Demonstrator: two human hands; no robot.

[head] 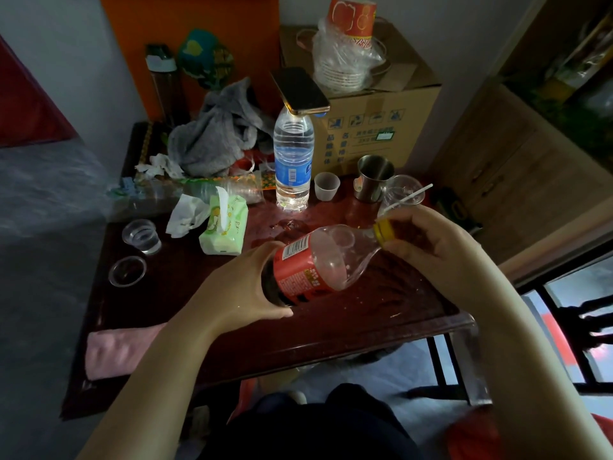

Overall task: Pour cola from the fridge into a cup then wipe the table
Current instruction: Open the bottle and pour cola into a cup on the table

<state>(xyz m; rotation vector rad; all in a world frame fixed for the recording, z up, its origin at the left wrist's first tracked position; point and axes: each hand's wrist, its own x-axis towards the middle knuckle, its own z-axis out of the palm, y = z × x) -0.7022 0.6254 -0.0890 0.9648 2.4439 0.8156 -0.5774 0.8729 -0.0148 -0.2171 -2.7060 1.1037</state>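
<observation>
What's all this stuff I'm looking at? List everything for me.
cola bottle: one, red label, tilted above the table's middle
bottle cap: one, yellow, on the cola bottle
water bottle: one, clear with blue label, upright at the back
phone: one, gold-edged, lying on top of the water bottle
cardboard box: one, brown, back right
paper cups: one stack, red and white, on the box
cloth: one, grey, crumpled at back left
tissue pack: one, green, left of centre
small clear cups: two, left side of table
metal cup: one, silver, right of the water bottle
towel: one, pink, near-left table edge
table: one, dark red-brown
left hand: one, grips the cola bottle's base
right hand: one, pinches the bottle cap
</observation>
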